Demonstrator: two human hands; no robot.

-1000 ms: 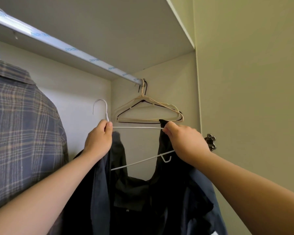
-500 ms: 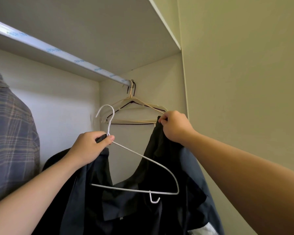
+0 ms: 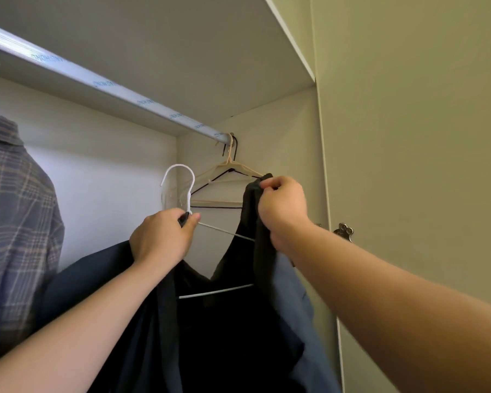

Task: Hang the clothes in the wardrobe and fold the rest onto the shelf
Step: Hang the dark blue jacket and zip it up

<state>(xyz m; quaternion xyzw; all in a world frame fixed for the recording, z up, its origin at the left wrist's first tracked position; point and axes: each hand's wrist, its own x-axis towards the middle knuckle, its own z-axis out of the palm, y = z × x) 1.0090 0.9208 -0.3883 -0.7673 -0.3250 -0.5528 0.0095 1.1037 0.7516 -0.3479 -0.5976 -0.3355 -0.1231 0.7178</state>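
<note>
Dark shirt (image 3: 238, 350), seemingly navy (limp, loose-hanging), on white hanger (image 3: 216, 291).

Garment (image 3: 238, 336) on hanger (image 3: 219, 291) below rail (image 3: 119, 89); spare hangers (image 3: 210, 201) behind, at rail's right end; hung shirt (image 3: 12, 222) far left.

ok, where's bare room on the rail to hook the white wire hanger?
The silver wardrobe rail is bare between the grey plaid shirt and the beige and black empty hangers. Crowded at the right end: those hangers hang by the side wall.
</note>
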